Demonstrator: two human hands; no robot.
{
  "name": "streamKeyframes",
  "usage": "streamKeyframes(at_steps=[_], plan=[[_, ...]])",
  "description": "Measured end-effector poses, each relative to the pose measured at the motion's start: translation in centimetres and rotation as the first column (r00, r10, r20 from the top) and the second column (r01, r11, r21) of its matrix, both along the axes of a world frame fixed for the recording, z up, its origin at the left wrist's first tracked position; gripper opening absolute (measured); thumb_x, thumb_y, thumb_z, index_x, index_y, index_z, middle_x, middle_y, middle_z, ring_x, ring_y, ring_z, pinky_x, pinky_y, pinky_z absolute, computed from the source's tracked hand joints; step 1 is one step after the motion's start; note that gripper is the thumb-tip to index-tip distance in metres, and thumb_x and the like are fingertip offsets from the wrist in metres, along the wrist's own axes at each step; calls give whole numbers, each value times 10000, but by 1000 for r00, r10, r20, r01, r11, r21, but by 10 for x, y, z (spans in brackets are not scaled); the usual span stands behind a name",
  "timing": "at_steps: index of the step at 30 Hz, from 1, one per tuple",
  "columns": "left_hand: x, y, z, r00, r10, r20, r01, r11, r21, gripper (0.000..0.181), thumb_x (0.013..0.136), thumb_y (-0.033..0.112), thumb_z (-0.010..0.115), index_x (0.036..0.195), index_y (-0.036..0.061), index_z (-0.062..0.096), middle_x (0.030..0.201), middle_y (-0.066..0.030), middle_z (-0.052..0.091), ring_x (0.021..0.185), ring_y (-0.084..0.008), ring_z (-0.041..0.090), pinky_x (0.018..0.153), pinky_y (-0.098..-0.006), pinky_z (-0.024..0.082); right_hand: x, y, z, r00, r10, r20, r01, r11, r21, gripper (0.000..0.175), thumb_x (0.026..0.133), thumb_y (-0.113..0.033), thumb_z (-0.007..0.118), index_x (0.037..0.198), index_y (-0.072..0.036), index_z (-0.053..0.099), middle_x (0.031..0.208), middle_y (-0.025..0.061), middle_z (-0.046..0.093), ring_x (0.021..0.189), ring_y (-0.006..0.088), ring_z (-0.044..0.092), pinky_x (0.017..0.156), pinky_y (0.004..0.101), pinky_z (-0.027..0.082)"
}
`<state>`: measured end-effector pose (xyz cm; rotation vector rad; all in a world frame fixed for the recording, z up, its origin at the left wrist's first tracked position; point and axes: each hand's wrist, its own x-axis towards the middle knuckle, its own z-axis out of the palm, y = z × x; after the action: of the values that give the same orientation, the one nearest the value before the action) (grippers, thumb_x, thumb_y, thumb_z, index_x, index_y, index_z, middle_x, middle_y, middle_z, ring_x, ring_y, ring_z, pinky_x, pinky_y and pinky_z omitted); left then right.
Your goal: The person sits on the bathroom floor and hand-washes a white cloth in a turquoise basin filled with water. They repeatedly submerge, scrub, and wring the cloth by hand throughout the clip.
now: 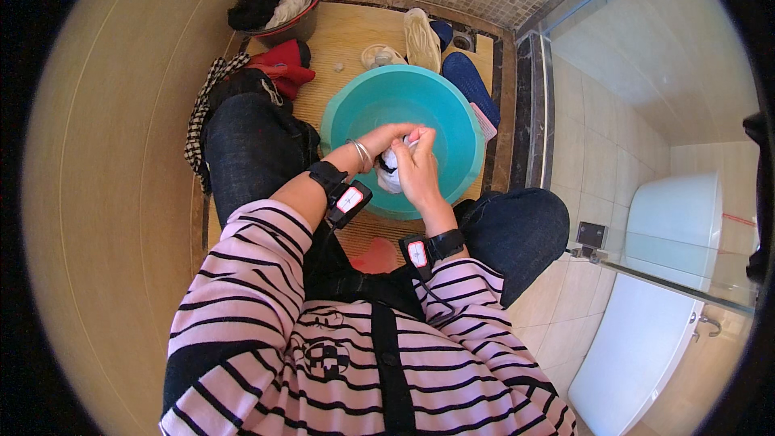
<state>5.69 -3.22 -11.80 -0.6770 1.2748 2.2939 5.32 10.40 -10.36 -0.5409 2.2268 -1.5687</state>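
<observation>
Between my knees stands a turquoise plastic basin [345, 103]. Over it, both hands grip a bunched white cloth [390, 178] with a black part; what kind of garment it is, I cannot tell. My left hand [393, 133] comes in from the left with silver bangles at the wrist, its fingers partly hidden behind the other hand. My right hand [418, 166] is closed around the upper part of the cloth, thumb on top. The cloth's lower end hangs down below the hands, inside the basin's outline. A black strapped device sits on each forearm.
A dark bucket [315, 15] holding black and white cloth stands at the back left, near red fabric [290, 66]. Beyond the basin lie a cream shoe [422, 39] and a blue slipper [469, 82]. A floor drain [463, 41], a dark stone curb [533, 109] and a glass panel [672, 254] are to the right.
</observation>
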Motion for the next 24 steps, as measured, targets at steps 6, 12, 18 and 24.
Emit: streamKeyframes(at_steps=[6, 12, 18, 24], plan=[[-5, 5, 0, 963, 240, -119, -267, 898, -349, 335, 760, 81, 651, 1078, -15, 612, 913, -135, 664, 723, -176, 649, 652, -307, 528, -8, 5, -5, 935, -286, 209, 301, 953, -45, 487, 985, -486, 435, 1226, -87, 293, 1023, 224, 569, 901, 398, 628, 810, 460, 482], [1, 18, 17, 924, -27, -381, -252, 706, -662, 288, 748, 66, 589, 1034, 39, 615, 859, -109, 675, 751, -175, 649, 666, -314, 522, -24, 16, -17, 496, 35, 868, 424, 862, -277, 736, 920, -681, 412, 1356, -89, 393, 1255, 178, 557, 1053, 287, 623, 905, 438, 505], [23, 35, 53, 813, -421, -402, -78, 606, -791, 163, 756, 200, 608, 882, 96, 606, 749, -171, 642, 727, -349, 653, 669, -411, 514, -30, 13, -39, 641, -67, 765, 582, 692, -428, 389, 924, -424, 594, 1135, -98, 576, 1000, 64, 630, 925, 201, 626, 821, 371, 518], [28, 48, 66, 674, -606, -423, -311, 288, -906, 256, 855, 346, 629, 784, 101, 647, 688, -143, 657, 651, -343, 648, 629, -441, 502, -24, 25, -77, 735, 183, 653, 400, 661, -635, 251, 933, -316, 605, 1067, -105, 580, 929, 50, 620, 851, 194, 626, 732, 352, 531]])
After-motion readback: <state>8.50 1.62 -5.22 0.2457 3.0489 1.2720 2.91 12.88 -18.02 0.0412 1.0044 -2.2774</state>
